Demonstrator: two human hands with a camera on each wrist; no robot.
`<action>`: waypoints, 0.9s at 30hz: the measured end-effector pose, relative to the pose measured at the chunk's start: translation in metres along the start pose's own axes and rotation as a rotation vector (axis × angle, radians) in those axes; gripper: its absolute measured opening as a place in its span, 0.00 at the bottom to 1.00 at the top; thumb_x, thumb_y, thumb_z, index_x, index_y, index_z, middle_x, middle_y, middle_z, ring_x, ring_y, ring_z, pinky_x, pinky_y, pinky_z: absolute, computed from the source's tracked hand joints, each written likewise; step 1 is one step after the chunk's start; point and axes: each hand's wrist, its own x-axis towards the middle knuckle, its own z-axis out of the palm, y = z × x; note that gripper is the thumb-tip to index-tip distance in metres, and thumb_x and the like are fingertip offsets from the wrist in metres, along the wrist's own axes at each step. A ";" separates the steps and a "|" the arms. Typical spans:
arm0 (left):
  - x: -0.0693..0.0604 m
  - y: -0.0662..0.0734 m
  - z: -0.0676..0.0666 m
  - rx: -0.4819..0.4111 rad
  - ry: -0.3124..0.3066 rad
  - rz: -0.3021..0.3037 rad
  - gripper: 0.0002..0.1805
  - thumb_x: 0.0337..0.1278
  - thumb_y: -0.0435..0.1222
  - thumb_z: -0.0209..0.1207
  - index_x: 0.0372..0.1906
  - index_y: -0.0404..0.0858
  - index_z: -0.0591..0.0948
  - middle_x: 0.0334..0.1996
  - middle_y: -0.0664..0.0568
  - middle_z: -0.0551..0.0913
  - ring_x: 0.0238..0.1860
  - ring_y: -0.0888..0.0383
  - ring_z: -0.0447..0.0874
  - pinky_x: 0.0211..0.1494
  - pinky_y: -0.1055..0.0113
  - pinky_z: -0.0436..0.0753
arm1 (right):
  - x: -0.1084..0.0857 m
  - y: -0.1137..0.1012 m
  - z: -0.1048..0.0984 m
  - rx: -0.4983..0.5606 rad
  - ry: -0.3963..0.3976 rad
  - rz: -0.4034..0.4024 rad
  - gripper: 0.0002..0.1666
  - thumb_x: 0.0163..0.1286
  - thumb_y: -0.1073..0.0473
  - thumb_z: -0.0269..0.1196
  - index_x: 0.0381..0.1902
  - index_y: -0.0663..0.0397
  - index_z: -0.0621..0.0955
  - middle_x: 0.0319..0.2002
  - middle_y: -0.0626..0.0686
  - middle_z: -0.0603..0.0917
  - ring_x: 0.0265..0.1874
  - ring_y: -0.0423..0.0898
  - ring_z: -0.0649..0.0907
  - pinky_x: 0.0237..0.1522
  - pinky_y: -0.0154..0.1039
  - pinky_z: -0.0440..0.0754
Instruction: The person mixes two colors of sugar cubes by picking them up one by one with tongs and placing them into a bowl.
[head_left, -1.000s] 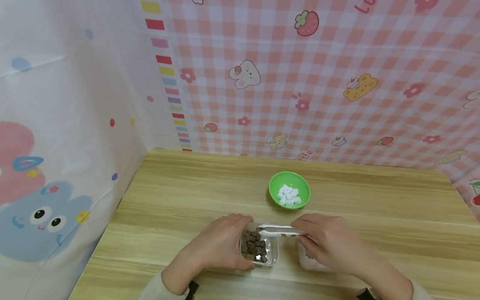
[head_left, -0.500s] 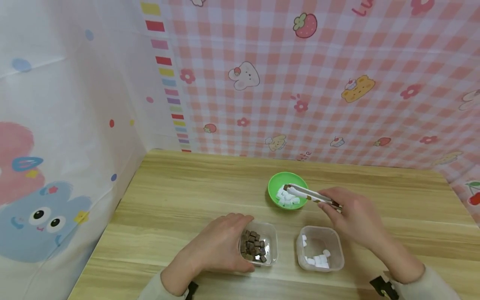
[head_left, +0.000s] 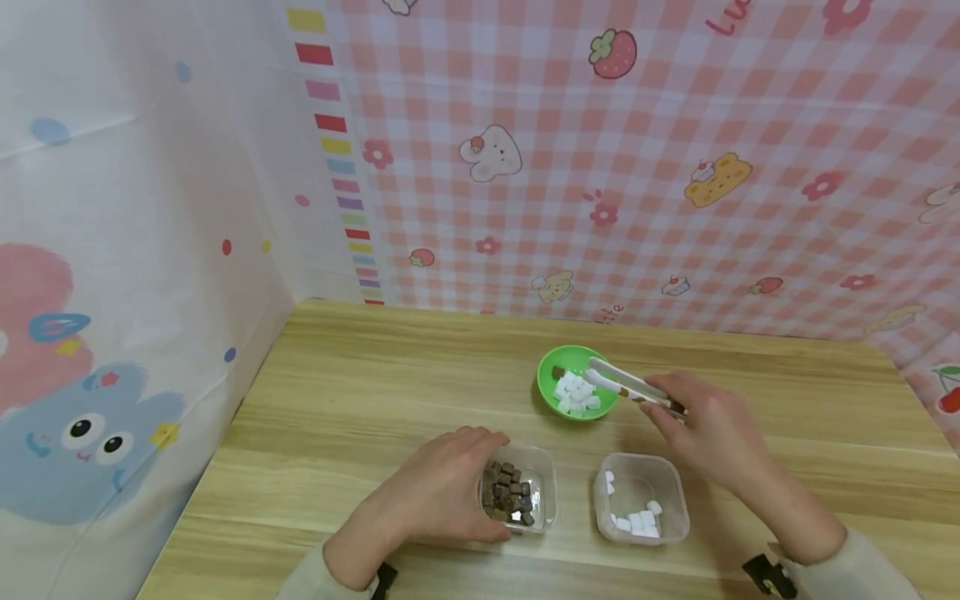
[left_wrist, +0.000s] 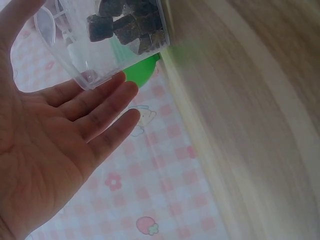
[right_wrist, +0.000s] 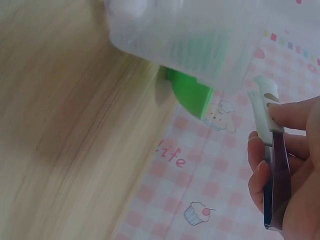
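- Tongs (head_left: 606, 382), pinched between the thumb and fingers of a person's right hand (head_left: 712, 433), reached over a green bowl (head_left: 573, 357) in the head view, their two tips slightly apart.
- One brown cube (head_left: 558, 372) lay inside the bowl at its left, just beside a pile of white cubes (head_left: 574, 392). The tips were to its right, apart from it; whether they touched the bowl could not be told.
- Left hand (head_left: 442, 487), thumb on the near side and fingers on the far side, held a clear box (head_left: 542, 463) with brown cubes (head_left: 507, 492) heaped toward its left.
- Cloudy box (head_left: 636, 483), apart from the clear box and to its right, contained more white cubes (head_left: 641, 523) along its near and left sides.
- Wooden table (head_left: 405, 367) bore both boxes, nearer the person than the bowl; a pink checked cloth (head_left: 525, 100) hung behind.
- Left wrist view: fingers stretched to the corner of the clear box, the palm apart from it, with part of the bowl beyond.
- Right wrist view: the thumb pressed the white part of the tongs, fingers on the opposite side, while the cloudy box partly covered the bowl.
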 end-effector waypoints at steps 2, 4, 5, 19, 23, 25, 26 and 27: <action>0.000 0.000 0.000 -0.002 0.000 0.000 0.54 0.35 0.60 0.80 0.70 0.38 0.75 0.61 0.52 0.82 0.62 0.55 0.79 0.68 0.55 0.78 | -0.001 -0.003 -0.001 0.003 0.000 -0.008 0.19 0.56 0.66 0.77 0.47 0.58 0.89 0.33 0.46 0.86 0.23 0.33 0.74 0.21 0.33 0.70; 0.000 -0.001 0.000 -0.005 0.001 0.002 0.54 0.34 0.59 0.80 0.70 0.38 0.76 0.61 0.52 0.82 0.62 0.55 0.79 0.68 0.55 0.78 | -0.001 -0.007 -0.003 0.009 -0.010 -0.015 0.20 0.55 0.65 0.78 0.48 0.55 0.89 0.34 0.44 0.86 0.25 0.33 0.74 0.21 0.32 0.70; 0.001 -0.001 0.000 -0.008 0.002 0.002 0.54 0.34 0.59 0.80 0.70 0.38 0.76 0.61 0.53 0.82 0.61 0.56 0.79 0.68 0.55 0.78 | -0.001 -0.009 -0.004 0.015 -0.016 -0.022 0.20 0.55 0.64 0.78 0.48 0.54 0.89 0.35 0.43 0.86 0.26 0.33 0.74 0.22 0.32 0.70; 0.002 -0.001 0.001 -0.024 -0.004 -0.002 0.53 0.34 0.59 0.81 0.69 0.39 0.76 0.58 0.53 0.83 0.59 0.57 0.79 0.66 0.56 0.79 | -0.005 -0.048 -0.005 0.146 -0.062 -0.266 0.26 0.49 0.62 0.79 0.49 0.49 0.88 0.41 0.43 0.89 0.28 0.29 0.78 0.28 0.25 0.77; 0.002 -0.002 0.001 -0.028 -0.006 -0.001 0.54 0.34 0.59 0.81 0.69 0.38 0.76 0.60 0.52 0.83 0.60 0.56 0.80 0.67 0.56 0.79 | -0.007 -0.055 0.000 0.110 -0.098 -0.281 0.25 0.48 0.61 0.79 0.47 0.51 0.89 0.41 0.45 0.90 0.30 0.31 0.83 0.32 0.30 0.83; 0.002 -0.002 0.001 -0.030 -0.003 0.004 0.54 0.33 0.59 0.81 0.69 0.38 0.76 0.59 0.52 0.83 0.59 0.56 0.80 0.66 0.56 0.79 | -0.007 -0.059 0.003 0.076 -0.120 -0.286 0.24 0.48 0.59 0.79 0.47 0.52 0.89 0.41 0.46 0.91 0.33 0.35 0.86 0.35 0.36 0.86; 0.003 -0.002 0.001 -0.032 0.000 0.007 0.53 0.33 0.58 0.81 0.68 0.38 0.76 0.58 0.53 0.83 0.58 0.57 0.80 0.65 0.57 0.80 | -0.007 -0.061 0.004 0.058 -0.133 -0.287 0.23 0.49 0.59 0.79 0.46 0.52 0.89 0.41 0.46 0.91 0.35 0.36 0.87 0.36 0.38 0.87; 0.003 -0.002 0.001 -0.035 0.003 0.009 0.53 0.33 0.58 0.81 0.68 0.39 0.77 0.57 0.53 0.83 0.57 0.57 0.80 0.65 0.58 0.80 | -0.007 -0.062 0.006 0.042 -0.147 -0.289 0.23 0.50 0.58 0.79 0.47 0.53 0.89 0.42 0.46 0.91 0.37 0.38 0.88 0.38 0.40 0.88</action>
